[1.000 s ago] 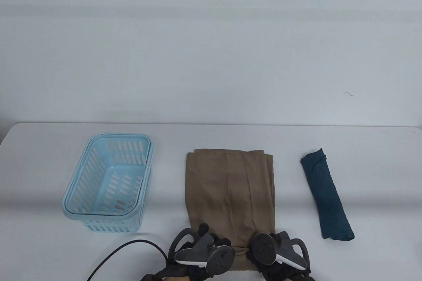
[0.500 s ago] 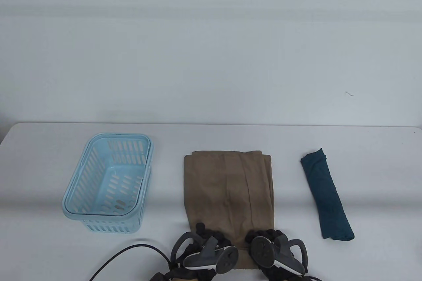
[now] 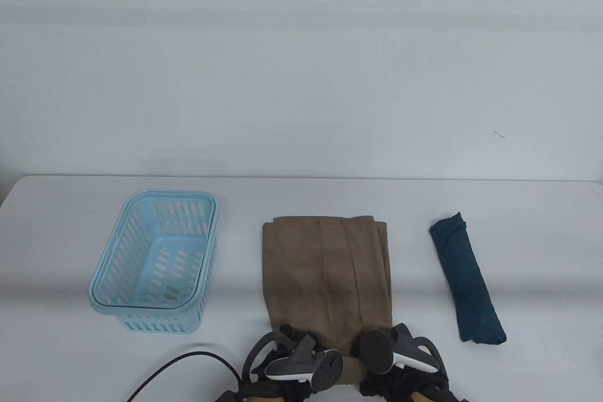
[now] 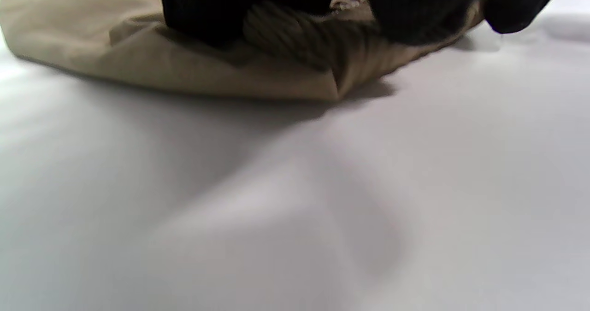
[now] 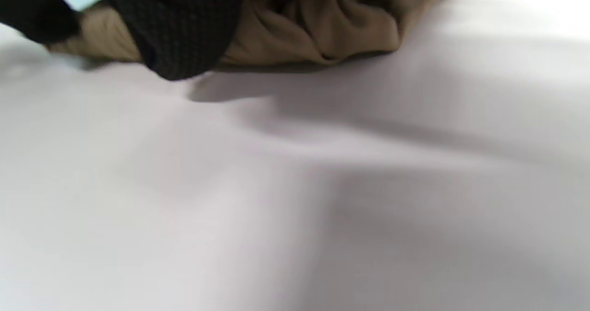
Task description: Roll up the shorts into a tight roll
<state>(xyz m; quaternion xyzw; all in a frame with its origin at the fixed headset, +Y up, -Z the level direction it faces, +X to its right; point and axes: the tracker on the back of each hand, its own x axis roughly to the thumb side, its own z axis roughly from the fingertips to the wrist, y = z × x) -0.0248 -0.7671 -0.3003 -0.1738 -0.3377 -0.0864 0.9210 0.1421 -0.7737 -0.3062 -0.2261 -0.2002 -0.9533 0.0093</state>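
We have both hands down on the near end of the tan shorts (image 3: pixel 327 274). Our left hand (image 3: pixel 294 345) sits on the left corner of that end, and our right hand (image 3: pixel 386 343) sits on the right corner. The two hands are close together, with a bit of tan cloth showing between them.

In the left wrist view, our black gloved fingers (image 4: pixel 221 11) are curled over a bunched, rolled-up lump of the cloth and hold it tight. In the right wrist view, the fingers (image 5: pixel 179 30) of the other hand are curled down over the folded edge of the shorts too, and the cloth bulges out beside them. So both hands are closed and gripping the shorts.

The rest of the shorts lies flat on the white table (image 3: pixel 301 194), going away from our hands. It is folded into a long shape with a few creases running along it.

Away from our left hand, further left, stands a light blue basket (image 3: pixel 113 265) with slots in its sides. A black cable (image 3: pixel 183 362) curves on the table near our left hand. Away from our right hand, further right, lies a dark blue folded cloth (image 3: pixel 466 279), well apart from the shorts.
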